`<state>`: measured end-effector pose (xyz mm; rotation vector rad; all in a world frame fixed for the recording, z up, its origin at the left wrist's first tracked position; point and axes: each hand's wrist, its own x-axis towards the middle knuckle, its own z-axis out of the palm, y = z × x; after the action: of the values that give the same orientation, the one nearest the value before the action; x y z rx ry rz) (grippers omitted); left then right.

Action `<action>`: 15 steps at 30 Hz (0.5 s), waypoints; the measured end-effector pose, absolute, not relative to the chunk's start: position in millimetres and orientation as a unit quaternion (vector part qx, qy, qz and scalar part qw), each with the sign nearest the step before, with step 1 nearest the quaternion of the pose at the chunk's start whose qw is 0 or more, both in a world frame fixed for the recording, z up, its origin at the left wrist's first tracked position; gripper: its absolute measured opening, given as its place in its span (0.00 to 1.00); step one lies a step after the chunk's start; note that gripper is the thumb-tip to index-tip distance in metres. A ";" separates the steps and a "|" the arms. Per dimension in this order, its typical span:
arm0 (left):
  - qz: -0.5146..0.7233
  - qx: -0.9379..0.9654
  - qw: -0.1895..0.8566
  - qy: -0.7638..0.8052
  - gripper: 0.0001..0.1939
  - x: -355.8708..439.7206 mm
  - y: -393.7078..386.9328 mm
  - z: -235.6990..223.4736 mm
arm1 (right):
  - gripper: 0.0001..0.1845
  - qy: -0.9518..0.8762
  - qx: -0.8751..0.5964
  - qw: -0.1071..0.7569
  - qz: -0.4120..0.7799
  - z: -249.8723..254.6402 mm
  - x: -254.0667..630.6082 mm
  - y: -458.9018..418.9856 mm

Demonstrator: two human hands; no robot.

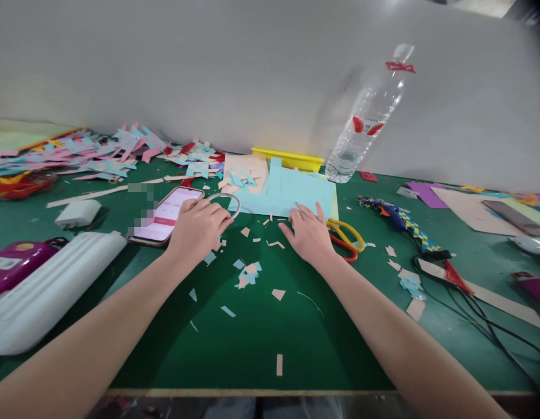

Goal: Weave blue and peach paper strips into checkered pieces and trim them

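Observation:
My left hand [200,224] is closed on a thin white ring [236,205], which may be a narrow tape roll. Right beside that hand lies a lit phone [165,216]. My right hand [308,231] rests palm down with its fingers apart, the fingertips at the lower edge of a light blue paper sheet [302,192]. Scissors with yellow and red handles [356,237] lie just right of this hand, their blades hidden. Small blue and peach paper scraps [249,274] are scattered between my hands.
Pink and blue paper strips [117,145] pile up at the back left. A clear bottle [361,122] leans at the back near a yellow tray [291,158]. A white power strip [60,291] lies left; dark cables [475,314] and a woven strip [412,227] lie right.

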<state>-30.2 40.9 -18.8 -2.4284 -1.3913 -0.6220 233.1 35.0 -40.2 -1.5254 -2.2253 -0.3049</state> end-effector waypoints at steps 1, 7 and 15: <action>-0.215 -0.838 0.138 -0.482 0.16 -30.1 40.7 -19.0 | 0.18 -0.803 -0.549 0.206 -0.110 -40.0 232.6 34.7; -0.241 -0.844 0.113 -0.467 0.13 -28.3 39.7 -20.8 | 0.15 -0.819 -0.507 0.245 -0.107 -31.9 225.4 27.2; -0.225 -0.865 0.094 -0.438 0.14 -26.0 44.3 -25.9 | 0.08 -0.867 -0.426 0.253 -0.056 -28.2 224.1 26.4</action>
<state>-26.0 44.3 -25.9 -2.5665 -1.2991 -0.6686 224.1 26.4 -28.2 -1.1589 -2.3557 -0.1522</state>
